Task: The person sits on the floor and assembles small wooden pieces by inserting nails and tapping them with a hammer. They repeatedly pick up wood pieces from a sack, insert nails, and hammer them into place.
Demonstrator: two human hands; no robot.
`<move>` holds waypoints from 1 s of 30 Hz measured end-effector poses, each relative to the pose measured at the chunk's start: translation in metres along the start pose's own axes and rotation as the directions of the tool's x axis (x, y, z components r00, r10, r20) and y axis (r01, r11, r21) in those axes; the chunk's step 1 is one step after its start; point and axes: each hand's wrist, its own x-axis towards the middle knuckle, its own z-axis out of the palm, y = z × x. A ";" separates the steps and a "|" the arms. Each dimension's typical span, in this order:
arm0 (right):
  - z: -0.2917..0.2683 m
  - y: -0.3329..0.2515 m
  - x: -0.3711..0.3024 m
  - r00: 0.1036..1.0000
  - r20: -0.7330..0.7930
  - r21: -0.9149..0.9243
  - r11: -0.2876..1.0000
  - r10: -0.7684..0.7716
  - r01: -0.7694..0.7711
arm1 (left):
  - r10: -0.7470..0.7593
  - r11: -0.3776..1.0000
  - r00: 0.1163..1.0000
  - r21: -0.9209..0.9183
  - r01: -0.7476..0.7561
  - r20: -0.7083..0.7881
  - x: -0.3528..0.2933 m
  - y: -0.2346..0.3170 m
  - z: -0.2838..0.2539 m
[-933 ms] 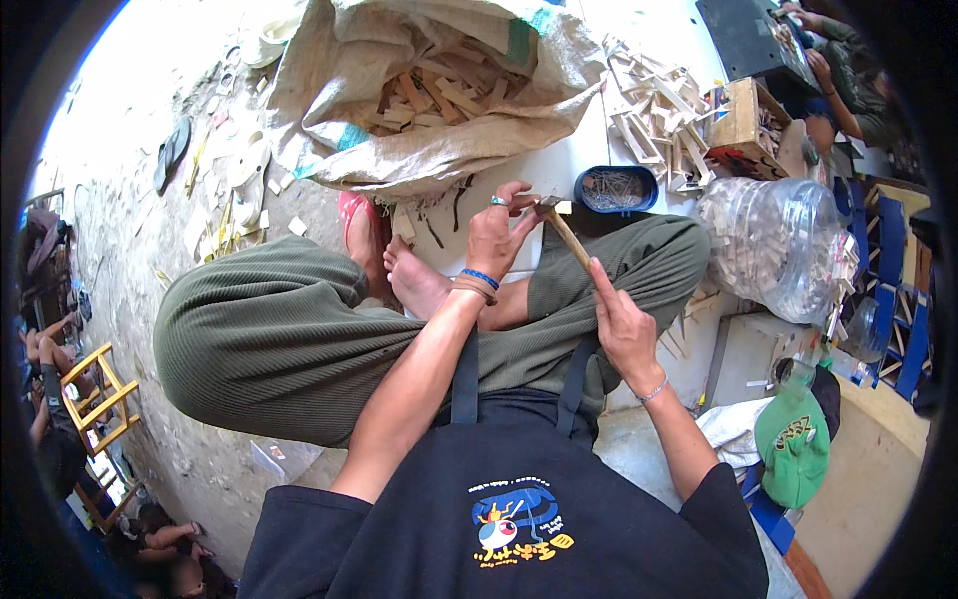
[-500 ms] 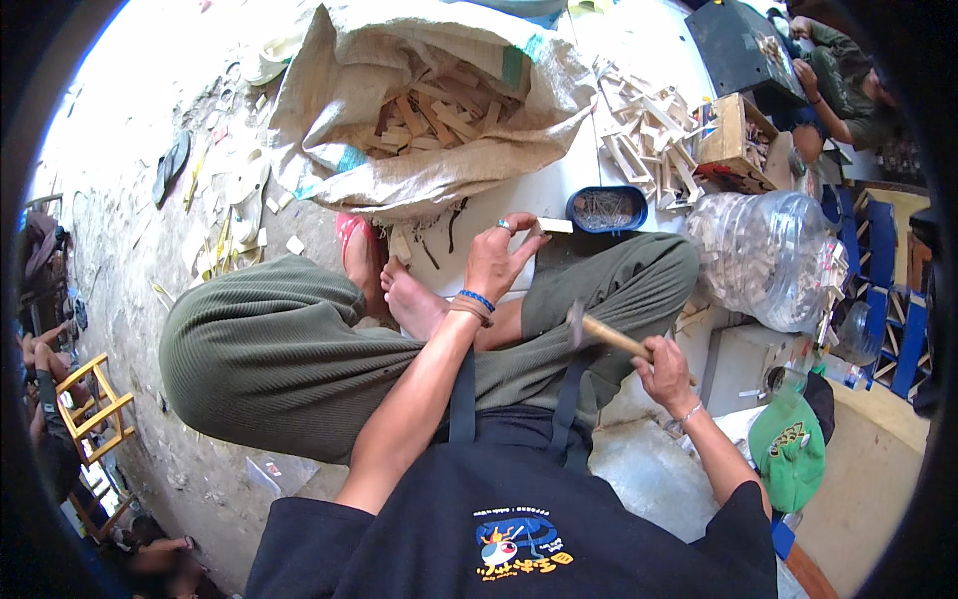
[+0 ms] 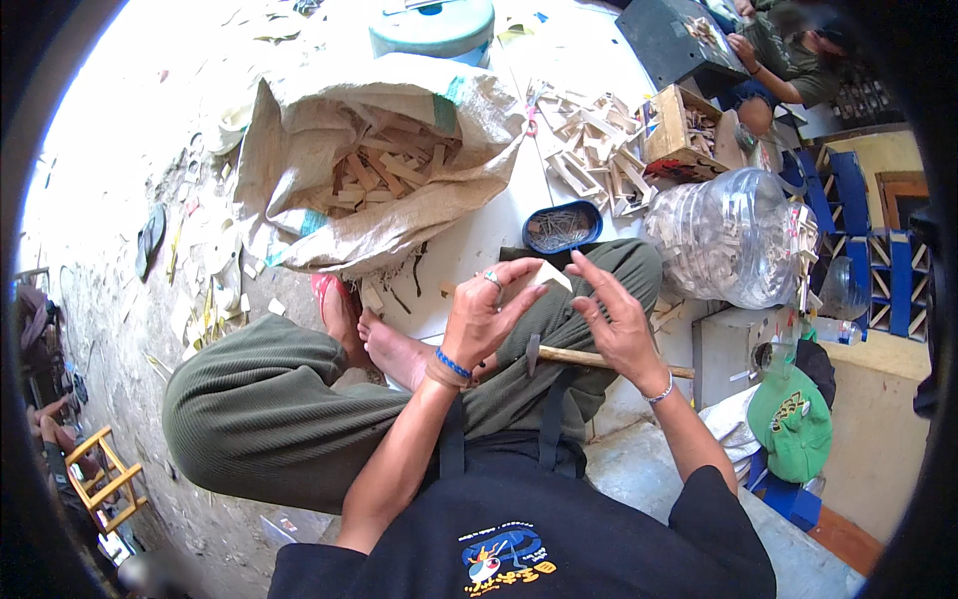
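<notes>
A wide beige woven sack with teal bands (image 3: pixel 399 228) gapes open at the upper centre-left of the frame, holding a jumble of flat light-brown wooden offcuts (image 3: pixel 379 172). To its right, just above the centre, sits a dark blue oval plastic tub (image 3: pixel 564 249), its inside covered with thin silvery nails (image 3: pixel 561 227). Towards the upper right, an open box of yellowish wood (image 3: pixel 667 137) contains small wooden bits (image 3: pixel 702 130). Below that, a big clear plastic jug (image 3: pixel 738 215) lies on its side, and many small pale wood pieces show through its wall. At the top edge stands a round pale-teal lidded container (image 3: pixel 434 38); its contents are hidden. Angular pale wooden strips (image 3: pixel 599 150) lie heaped between the sack and the box.

Near the centre of the frame, just below the tub, is a small pale wooden piece (image 3: pixel 552 277), cream-coloured and bright, with a tilted, wedge-like outline and a corner pointing up. The left hand (image 3: pixel 481 311) has its thumb and forefinger clamped on the piece's left side. The right hand (image 3: pixel 624 329) is beside it to the right, thumb and fingers spread apart; whether a fingertip touches the piece cannot be told. Right of centre, a hammer with a light wooden handle and a grey metal head (image 3: pixel 574 356) rests across the dark green ribbed trousers (image 3: pixel 269 399), its handle passing beneath the right hand.
</notes>
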 end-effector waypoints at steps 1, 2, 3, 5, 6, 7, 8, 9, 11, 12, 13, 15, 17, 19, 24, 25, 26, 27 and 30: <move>0.003 -0.007 0.006 1.000 0.031 0.061 0.998 -0.004 0.002 | 0.012 1.000 1.000 -0.006 -0.012 0.003 0.000 0.006 -0.003; 0.007 -0.012 0.013 0.986 -0.011 -0.089 0.983 -0.164 0.162 | 0.023 1.000 1.000 -0.014 -0.023 0.003 0.000 0.012 -0.005; 0.009 -0.018 0.015 0.991 -0.013 -0.064 0.989 -0.133 0.132 | 0.033 0.999 0.999 -0.020 -0.033 0.002 0.001 0.017 -0.008; 0.011 -0.029 0.013 0.997 -0.013 -0.010 0.997 -0.074 0.073 | 0.118 0.993 0.993 0.011 -0.118 0.008 0.005 0.024 -0.014; 0.014 -0.031 0.016 0.987 -0.074 -0.033 0.989 -0.146 0.144 | 0.132 0.991 0.991 -0.002 -0.132 0.001 0.005 0.028 -0.015; 0.014 -0.035 0.015 0.987 -0.088 -0.048 0.990 -0.134 0.130 | 0.148 0.989 0.989 -0.014 -0.148 -0.003 0.006 0.032 -0.017; 0.014 -0.039 0.014 0.987 -0.099 -0.057 0.991 -0.126 0.121 | 0.145 0.989 0.989 -0.017 -0.145 -0.007 0.006 0.035 -0.018; 0.014 -0.043 0.013 0.987 -0.112 -0.064 0.992 -0.118 0.112 | 0.144 0.989 0.990 -0.018 -0.144 -0.007 0.007 0.038 -0.020; 0.017 -0.049 0.011 0.977 -0.159 -0.045 0.990 -0.139 0.134 | 0.141 0.989 0.990 -0.036 -0.141 -0.008 0.006 0.044 -0.023; 0.019 -0.052 0.011 0.973 -0.179 -0.027 0.990 -0.144 0.141 | 0.140 0.989 0.990 -0.052 -0.140 -0.007 0.005 0.047 -0.024; 0.020 -0.055 0.011 0.966 -0.198 -0.042 0.986 -0.164 0.159 | 0.143 0.987 0.990 -0.073 -0.143 -0.008 0.005 0.049 -0.026; 0.020 -0.059 0.010 0.956 -0.224 -0.057 0.982 -0.189 0.181 | 0.158 0.985 0.987 -0.074 -0.158 -0.004 0.005 0.053 -0.028; 0.019 -0.062 0.009 0.942 -0.244 -0.086 0.973 -0.231 0.216 | 0.176 0.981 0.984 -0.085 -0.176 -0.009 0.005 0.056 -0.029; 0.019 -0.065 0.009 0.933 -0.254 -0.104 0.966 -0.257 0.237 | 0.193 0.976 0.981 -0.102 -0.195 -0.023 0.004 0.060 -0.029; 0.018 -0.070 0.008 0.925 -0.262 -0.124 0.960 -0.274 0.250 | 0.232 0.965 0.972 -0.114 -0.235 -0.038 0.004 0.066 -0.029; 0.018 -0.070 0.008 0.923 -0.264 -0.133 0.958 -0.280 0.253 | 0.237 0.963 0.971 -0.120 -0.240 -0.043 0.004 0.066 -0.030; 0.019 -0.071 0.008 0.921 -0.269 -0.131 0.958 -0.282 0.255 | 0.250 0.961 0.967 -0.108 -0.254 -0.047 0.004 0.067 -0.030; 0.019 -0.071 0.008 0.922 -0.269 -0.120 0.959 -0.279 0.255 | 0.258 0.960 0.965 -0.097 -0.262 -0.051 0.004 0.067 -0.030; 0.020 -0.072 0.009 0.914 -0.279 -0.126 0.955 -0.293 0.268 | 0.268 0.959 0.962 -0.078 -0.272 -0.056 0.003 0.067 -0.030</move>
